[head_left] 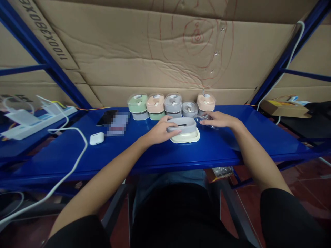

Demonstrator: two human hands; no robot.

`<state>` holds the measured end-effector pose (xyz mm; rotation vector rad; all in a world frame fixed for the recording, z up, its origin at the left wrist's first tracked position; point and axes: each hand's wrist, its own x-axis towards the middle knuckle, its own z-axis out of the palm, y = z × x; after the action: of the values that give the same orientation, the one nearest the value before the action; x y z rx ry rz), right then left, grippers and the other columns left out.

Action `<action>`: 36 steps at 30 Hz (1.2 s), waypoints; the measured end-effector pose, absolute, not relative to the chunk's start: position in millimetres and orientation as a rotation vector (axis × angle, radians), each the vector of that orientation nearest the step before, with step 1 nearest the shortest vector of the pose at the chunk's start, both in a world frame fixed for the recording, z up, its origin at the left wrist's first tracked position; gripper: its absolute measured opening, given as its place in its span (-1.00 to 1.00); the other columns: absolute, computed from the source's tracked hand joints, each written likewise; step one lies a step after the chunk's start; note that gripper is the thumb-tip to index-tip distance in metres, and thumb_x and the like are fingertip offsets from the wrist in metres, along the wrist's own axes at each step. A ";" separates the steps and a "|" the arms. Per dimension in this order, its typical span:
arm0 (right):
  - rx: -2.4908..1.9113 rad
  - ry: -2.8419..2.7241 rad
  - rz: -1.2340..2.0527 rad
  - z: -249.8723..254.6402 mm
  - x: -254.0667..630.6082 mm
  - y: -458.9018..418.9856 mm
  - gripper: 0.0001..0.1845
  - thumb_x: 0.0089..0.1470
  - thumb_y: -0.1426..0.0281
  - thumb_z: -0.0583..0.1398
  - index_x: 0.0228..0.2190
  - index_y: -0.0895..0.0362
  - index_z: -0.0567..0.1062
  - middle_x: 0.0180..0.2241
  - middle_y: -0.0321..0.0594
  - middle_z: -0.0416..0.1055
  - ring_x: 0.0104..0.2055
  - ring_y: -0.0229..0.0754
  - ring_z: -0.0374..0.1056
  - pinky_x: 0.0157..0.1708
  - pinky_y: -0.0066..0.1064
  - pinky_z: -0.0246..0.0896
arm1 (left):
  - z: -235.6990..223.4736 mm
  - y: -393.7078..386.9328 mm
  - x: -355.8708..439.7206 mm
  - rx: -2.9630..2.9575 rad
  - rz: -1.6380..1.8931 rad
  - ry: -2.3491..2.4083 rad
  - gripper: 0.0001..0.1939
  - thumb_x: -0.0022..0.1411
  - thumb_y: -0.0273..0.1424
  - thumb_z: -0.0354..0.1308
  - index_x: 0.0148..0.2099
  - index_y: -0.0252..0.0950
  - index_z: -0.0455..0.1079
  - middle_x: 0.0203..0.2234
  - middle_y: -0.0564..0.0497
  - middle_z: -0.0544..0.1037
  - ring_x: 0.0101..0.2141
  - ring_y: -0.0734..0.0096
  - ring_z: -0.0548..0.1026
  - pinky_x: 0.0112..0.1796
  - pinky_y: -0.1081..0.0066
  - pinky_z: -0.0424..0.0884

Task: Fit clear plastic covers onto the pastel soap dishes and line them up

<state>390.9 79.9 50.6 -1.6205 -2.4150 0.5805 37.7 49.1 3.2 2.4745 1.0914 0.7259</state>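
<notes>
A grey oval plastic box (190,124) with a dark slot in its top rests on a cream scalloped base (184,137) near the middle of the blue table. My left hand (164,131) is closed on the left end of this box, thumb at the front and fingers over the back. To the right of the box, my right hand (218,120) holds a clear plastic cover (213,126) low at the tabletop. Part of that cover is hidden under the fingers.
Behind stand stacked boxes with clear lids: green (138,103), peach (155,103), grey (173,102), and another peach one (206,102). A lower grey box (190,109) sits among them. At left lie a white earphone case (97,138), a dark phone (106,117) and a white cable (84,148).
</notes>
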 end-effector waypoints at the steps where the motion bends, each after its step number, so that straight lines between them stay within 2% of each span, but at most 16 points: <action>1: -1.634 -2.419 0.559 49.3 391.3 81.2 -0.08 0.11 -0.37 0.31 0.18 0.07 0.61 0.05 0.04 0.68 0.05 0.25 0.60 0.08 0.03 0.50 | 6.9 52.1 31.9 2.477 0.742 1.138 -0.45 0.48 0.10 0.20 0.10 -0.24 0.72 0.14 -0.22 0.45 0.27 -0.14 0.48 0.38 -0.10 0.40; 6: -1.581 -2.489 0.483 39.8 394.6 87.6 -0.01 -0.10 -0.17 0.52 0.25 0.05 0.59 0.11 0.04 0.66 0.13 0.36 0.58 0.14 0.14 0.50 | 18.2 66.0 1.8 2.485 0.653 1.384 -0.38 0.39 0.20 0.21 0.02 -0.25 0.68 0.02 -0.19 0.50 0.06 -0.09 0.57 0.28 -0.09 0.45; 11: -1.537 -2.508 0.461 34.3 393.9 90.3 -0.04 -0.10 -0.07 0.55 0.27 0.04 0.58 0.22 0.06 0.62 0.20 0.37 0.56 0.20 0.16 0.50 | 16.5 73.6 -5.0 2.480 0.415 1.499 -0.40 0.22 0.21 0.34 -0.05 -0.24 0.64 -0.16 -0.15 0.57 -0.07 -0.11 0.59 0.07 0.01 0.54; 16: -1.551 -2.459 0.437 42.8 391.5 83.2 -0.03 -0.06 -0.18 0.49 0.24 0.10 0.59 0.08 0.07 0.68 0.06 0.30 0.61 0.11 0.10 0.53 | 16.8 58.4 14.0 2.479 0.753 1.317 -0.46 0.32 0.16 0.30 -0.02 -0.23 0.59 0.02 -0.19 0.57 0.11 -0.12 0.57 0.23 -0.05 0.49; 19: -1.472 -2.391 0.384 50.5 390.9 77.0 -0.06 -0.02 -0.25 0.44 0.21 0.09 0.61 0.02 0.03 0.69 0.03 0.27 0.61 0.07 0.06 0.53 | 10.8 42.6 35.0 2.482 0.849 1.090 -0.49 0.33 0.05 0.39 0.12 -0.18 0.57 0.19 -0.16 0.53 0.25 -0.09 0.52 0.34 -0.05 0.41; 23: -1.407 -2.237 0.267 55.0 391.3 73.8 -0.08 0.00 -0.26 0.44 0.18 0.10 0.62 -0.01 0.02 0.69 -0.02 0.26 0.61 0.04 0.06 0.52 | -2.8 33.1 56.3 2.469 0.758 0.974 -0.28 0.22 -0.04 0.53 0.33 -0.13 0.46 0.33 -0.17 0.49 0.37 -0.15 0.46 0.41 -0.10 0.37; 26: -1.338 -2.191 0.181 54.1 388.0 72.7 -0.05 0.00 -0.24 0.47 0.20 0.12 0.61 -0.04 0.03 0.69 -0.05 0.24 0.60 0.04 0.07 0.52 | -9.9 37.4 59.7 2.435 0.714 0.994 -0.11 0.15 -0.07 0.58 0.42 -0.18 0.37 0.38 -0.24 0.46 0.40 -0.23 0.44 0.42 -0.17 0.36; 30: -1.119 -2.247 0.190 50.0 370.9 65.3 0.02 0.00 -0.24 0.49 0.29 0.12 0.57 0.07 0.05 0.67 0.01 0.23 0.60 0.08 0.09 0.52 | -16.9 47.4 57.7 2.336 0.721 1.041 0.15 0.03 -0.04 0.64 0.54 -0.27 0.24 0.46 -0.37 0.40 0.45 -0.39 0.37 0.45 -0.29 0.29; 34: -0.867 -2.429 0.235 40.0 344.1 55.6 0.01 0.04 -0.20 0.50 0.35 0.07 0.55 0.19 0.04 0.62 0.16 0.25 0.57 0.22 0.11 0.48 | -27.7 54.9 59.1 2.173 0.773 1.006 0.56 -0.09 0.01 0.70 0.70 -0.22 -0.16 0.51 -0.46 0.30 0.49 -0.48 0.31 0.45 -0.38 0.22; 36: -0.811 -2.491 0.226 33.8 332.8 52.8 0.01 0.06 -0.18 0.49 0.38 0.05 0.54 0.23 0.05 0.59 0.25 0.29 0.52 0.29 0.15 0.43 | -32.4 57.4 60.1 2.112 0.793 0.967 0.70 -0.12 0.01 0.73 0.73 -0.19 -0.36 0.51 -0.48 0.31 0.50 -0.49 0.32 0.45 -0.39 0.21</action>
<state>332.8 52.8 33.8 -0.8111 -2.4910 0.2262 60.1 57.4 -32.4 2.1122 0.9669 0.7930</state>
